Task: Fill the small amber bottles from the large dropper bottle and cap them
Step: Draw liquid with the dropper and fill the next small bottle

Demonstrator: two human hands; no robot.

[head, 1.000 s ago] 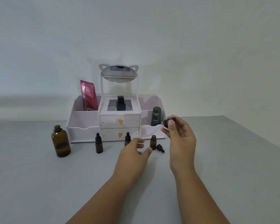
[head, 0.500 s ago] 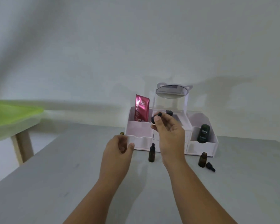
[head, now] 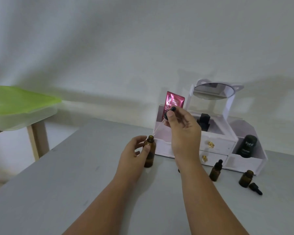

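Well, far to the left of the white organizer sits a green-lidded tub on its own stand, nothing to do with this job. Just in front of the organizer's left corner, my left hand curls round the large dropper bottle, thumb on its shoulder and fingers behind it. The bottle stands upright on the grey table with its neck open. It is glass, so I judge it heavy enough to stand firm but smooth and breakable. The body below the shoulder is the place to steady it.

Above the same corner, my right hand pinches the dropper by its black bulb and collar. The thin glass tube slants down toward the bottle's mouth and is faint against the organizer's white wall. That tube would snap easily, so I'd hold the collar only and keep the squeeze on the soft bulb gentle.

In front of the organizer's drawers stands a capped small bottle. Off its right front corner is an open small bottle, light and easy to tip over, I'd guess. Its loose cap lies just beside it.
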